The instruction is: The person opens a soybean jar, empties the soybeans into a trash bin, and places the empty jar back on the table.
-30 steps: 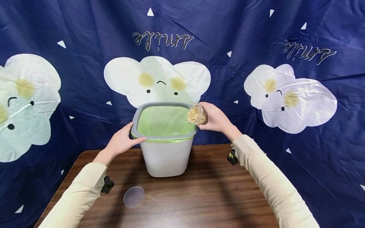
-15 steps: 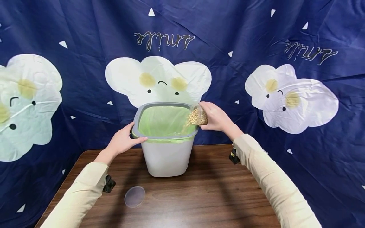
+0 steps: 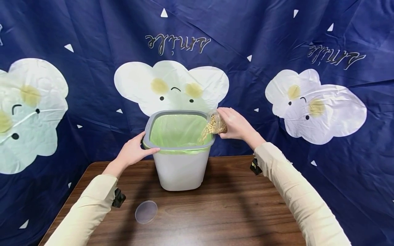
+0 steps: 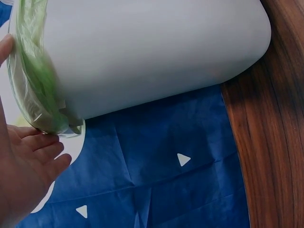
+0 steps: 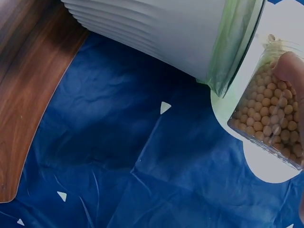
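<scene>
A pale grey trash can [image 3: 181,171] stands on the table, with a green bag [image 3: 175,131] lining it under a darker grey rim. My left hand [image 3: 130,152] rests against its near left corner, thumb on the front rim. In the left wrist view the fingers [image 4: 47,147] lie fairly straight, touching the bag's folded edge. At the right rim, my right hand [image 3: 236,126] grips a clear plastic jar [image 3: 219,122], tilted with its mouth toward the can. Soybean-like pale round beans [image 5: 270,107] fill much of it, and a stream of them falls into the lined can.
A clear round lid [image 3: 146,212] lies on the brown wooden table [image 3: 221,212], at the near left of the can. Behind and beside the table hangs a dark blue curtain [image 3: 246,30] with white clouds.
The right hand has tipped the jar and shifted slightly right. Beans that were held at the jar's mouth now pour into the can. The left hand stays on the rim.
</scene>
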Demonstrator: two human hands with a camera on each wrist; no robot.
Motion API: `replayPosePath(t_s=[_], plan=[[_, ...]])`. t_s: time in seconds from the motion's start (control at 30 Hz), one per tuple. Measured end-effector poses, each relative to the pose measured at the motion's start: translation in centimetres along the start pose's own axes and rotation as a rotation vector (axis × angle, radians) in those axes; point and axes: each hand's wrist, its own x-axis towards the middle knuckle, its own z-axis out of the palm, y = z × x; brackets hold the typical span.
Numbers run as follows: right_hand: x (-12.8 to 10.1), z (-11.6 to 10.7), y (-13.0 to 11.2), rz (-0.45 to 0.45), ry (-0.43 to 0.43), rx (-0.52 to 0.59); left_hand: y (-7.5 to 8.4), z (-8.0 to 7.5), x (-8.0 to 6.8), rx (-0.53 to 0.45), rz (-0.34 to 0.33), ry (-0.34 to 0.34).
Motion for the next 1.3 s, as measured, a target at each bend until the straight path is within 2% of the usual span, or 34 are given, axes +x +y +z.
replayPosePath(t_s=[0.4,0.67,1.3], plan=[[0.4,-0.9,0.3,-0.013,-0.01,-0.079,0.2,-0.1,0.0,0.001,-0.01,-0.001],[0.7,-1.3,0.3,-0.02,-0.022,-0.084,0.3,-0.2,0.0,-0.019,-0.026,-0.017],[1.3,-1.5,0.3,-0.095,-0.042,-0.145,0.3,-0.2,0.0,-0.046,-0.06,-0.031]])
